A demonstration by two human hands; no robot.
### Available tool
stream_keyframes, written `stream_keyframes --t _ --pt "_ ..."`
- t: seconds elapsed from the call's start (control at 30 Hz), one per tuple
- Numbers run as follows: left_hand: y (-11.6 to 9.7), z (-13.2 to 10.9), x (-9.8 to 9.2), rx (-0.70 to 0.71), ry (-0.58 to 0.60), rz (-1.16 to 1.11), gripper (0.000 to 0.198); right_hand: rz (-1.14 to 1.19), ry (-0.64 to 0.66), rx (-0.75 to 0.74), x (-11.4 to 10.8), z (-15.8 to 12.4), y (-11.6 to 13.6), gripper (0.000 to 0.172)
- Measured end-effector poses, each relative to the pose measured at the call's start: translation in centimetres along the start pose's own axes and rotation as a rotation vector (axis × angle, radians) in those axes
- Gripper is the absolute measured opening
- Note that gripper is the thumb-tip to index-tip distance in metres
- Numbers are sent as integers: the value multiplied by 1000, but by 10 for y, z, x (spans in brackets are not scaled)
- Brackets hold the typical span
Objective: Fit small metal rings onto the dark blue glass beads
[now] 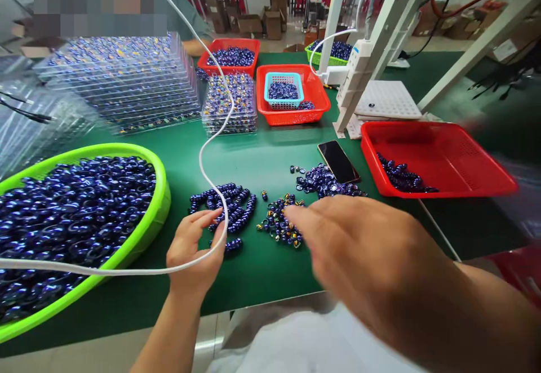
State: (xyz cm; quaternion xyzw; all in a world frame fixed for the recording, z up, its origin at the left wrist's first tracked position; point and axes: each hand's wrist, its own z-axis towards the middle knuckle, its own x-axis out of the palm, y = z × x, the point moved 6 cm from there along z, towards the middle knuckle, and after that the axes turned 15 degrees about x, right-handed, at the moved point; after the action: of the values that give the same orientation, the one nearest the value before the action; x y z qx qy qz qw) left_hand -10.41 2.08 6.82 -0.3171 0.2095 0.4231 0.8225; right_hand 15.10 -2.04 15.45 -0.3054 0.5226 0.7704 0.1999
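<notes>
My left hand (195, 252) rests on the green table, fingers curled loosely beside stacked rows of dark blue rings (230, 207); a white cable (211, 159) crosses over it. My right hand (359, 260) is raised close to the camera and blurred by motion, fingers stretched toward a small pile of mixed blue and gold rings (281, 223). Another loose heap of blue rings (323, 181) lies further back, next to a black phone (338, 161).
A green basket (158, 192) full of blue rings sits at left. A red tray (443, 159) with a few rings is at right. Stacked clear trays (127, 80), red baskets (291, 94) and a white frame (380, 40) stand behind. Another person's arm (194, 46) shows far back.
</notes>
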Motion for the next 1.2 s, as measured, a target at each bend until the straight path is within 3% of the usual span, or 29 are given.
stream_keyframes --t 0.07,0.13,0.27,0.4,0.63,0.8,0.93,1.03,1.2 --pt "-4 -7 3 49 9 -43 20 -190 33 -60 0 35 -29 25" --pt "-8 -16 9 54 57 -108 21 -286 67 11 16 56 -67 24" --pt "-19 -31 23 29 143 -244 20 -410 134 132 67 55 -125 22" --pt "-29 -38 36 -6 202 -339 18 -538 144 111 95 52 -131 24" --pt "-34 -37 41 -22 207 -392 18 -616 191 86 105 58 -127 17" --pt "-42 -34 44 -8 227 -451 19 -339 176 169 92 51 -128 13" --pt "-48 -31 50 -25 245 -515 19 170 185 394 74 41 -133 8" --pt "-55 -26 58 -71 294 -628 22 539 252 538 73 32 -133 13" --pt "-79 -5 80 -114 431 -862 31 761 295 586 78 23 -129 19"
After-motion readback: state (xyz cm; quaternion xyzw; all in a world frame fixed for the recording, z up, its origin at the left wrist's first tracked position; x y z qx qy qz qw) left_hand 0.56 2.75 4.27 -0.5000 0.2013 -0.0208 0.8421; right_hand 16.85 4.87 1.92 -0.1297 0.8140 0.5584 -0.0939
